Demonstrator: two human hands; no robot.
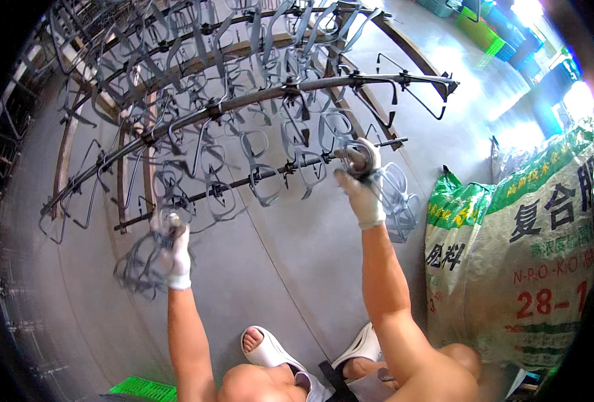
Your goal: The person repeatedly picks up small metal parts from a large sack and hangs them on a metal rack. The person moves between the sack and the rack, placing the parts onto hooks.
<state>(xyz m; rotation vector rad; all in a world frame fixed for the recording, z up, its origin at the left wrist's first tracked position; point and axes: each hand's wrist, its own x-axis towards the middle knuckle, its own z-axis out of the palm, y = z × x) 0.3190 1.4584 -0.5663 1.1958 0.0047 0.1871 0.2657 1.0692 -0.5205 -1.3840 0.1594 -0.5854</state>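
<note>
Both my hands wear white gloves. My left hand (pixel 175 246) is closed on a bunch of grey eyeglass frames (pixel 139 266) hanging to its left, beside the left part of a lower bar. My right hand (pixel 362 188) grips more grey eyeglass frames (pixel 399 201) near the right end of that lower bar (pixel 236 185). Other glasses frames (pixel 260 183) hang from the bar between my hands. Above it runs a curved dark bar (pixel 257 96) with clips and bent wire holders (pixel 420 95). The fingertips are partly hidden by frames.
More rows of frames (pixel 216 45) hang on a wooden-slatted rack farther off. Large printed woven sacks (pixel 518 251) stand at the right. Green (pixel 478 32) and blue crates stand at the upper right. A green plastic basket (pixel 144 389) lies at lower left. My feet in white slippers are below.
</note>
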